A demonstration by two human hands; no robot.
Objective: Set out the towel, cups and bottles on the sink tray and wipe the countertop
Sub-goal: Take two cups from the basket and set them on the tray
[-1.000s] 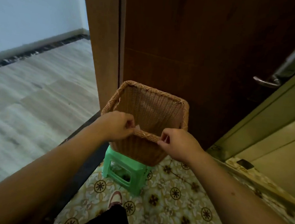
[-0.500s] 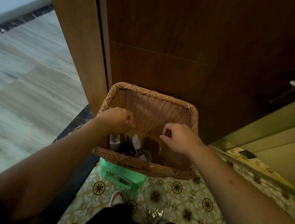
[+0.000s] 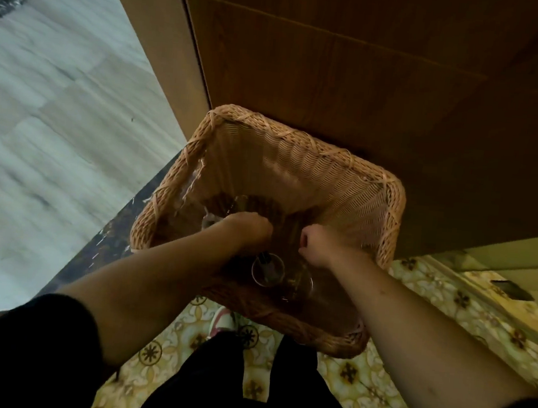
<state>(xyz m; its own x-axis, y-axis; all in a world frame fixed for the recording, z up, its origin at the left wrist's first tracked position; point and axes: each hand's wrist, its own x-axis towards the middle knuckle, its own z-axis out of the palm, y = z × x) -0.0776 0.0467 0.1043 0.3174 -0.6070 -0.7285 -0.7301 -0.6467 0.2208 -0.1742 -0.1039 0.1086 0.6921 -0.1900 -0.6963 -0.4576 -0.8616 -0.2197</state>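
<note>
A woven wicker basket (image 3: 299, 138) sits in front of me, seen from above. Both my arms reach down into it. My left hand (image 3: 249, 231) and my right hand (image 3: 319, 244) are side by side near the basket's middle, fingers curled shut; whether they hold anything is hidden. Just below the hands, at the bottom, a clear glass cup (image 3: 268, 268) stands with a dark item in it, and a second glass (image 3: 301, 283) is beside it. A clear plastic film (image 3: 195, 181) glints on the left inner wall. No towel or bottles can be made out.
A dark wooden door (image 3: 370, 66) stands right behind the basket, its frame (image 3: 164, 48) to the left. Patterned yellow floor tiles (image 3: 430, 315) lie under me, a grey wood floor (image 3: 57, 120) beyond the threshold. My dark trousers (image 3: 245, 390) and a shoe (image 3: 223, 318) are below.
My hands left the basket's near rim and went down inside it. My head moved over the basket, so its bottom and the glasses came into view; the green stool is hidden.
</note>
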